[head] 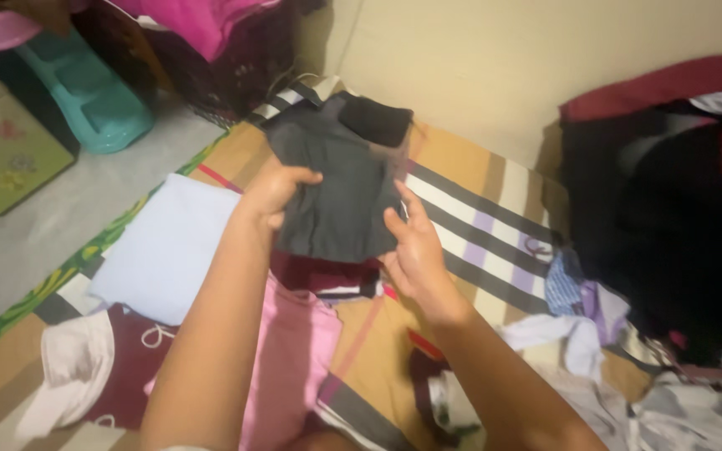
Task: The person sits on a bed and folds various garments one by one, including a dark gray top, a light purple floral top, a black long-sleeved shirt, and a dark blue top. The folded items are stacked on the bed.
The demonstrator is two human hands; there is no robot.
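Left hand (277, 194) and right hand (411, 246) grip a folded dark grey fabric garment (336, 188) by its edges; a loose pinch could let the fold slip open.

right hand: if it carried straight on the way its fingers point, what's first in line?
The right hand already grips the edge of the dark grey garment, fingers pointing up and away. Straight on, it would probably run along that cloth toward the black folded piece; depth is unclear.
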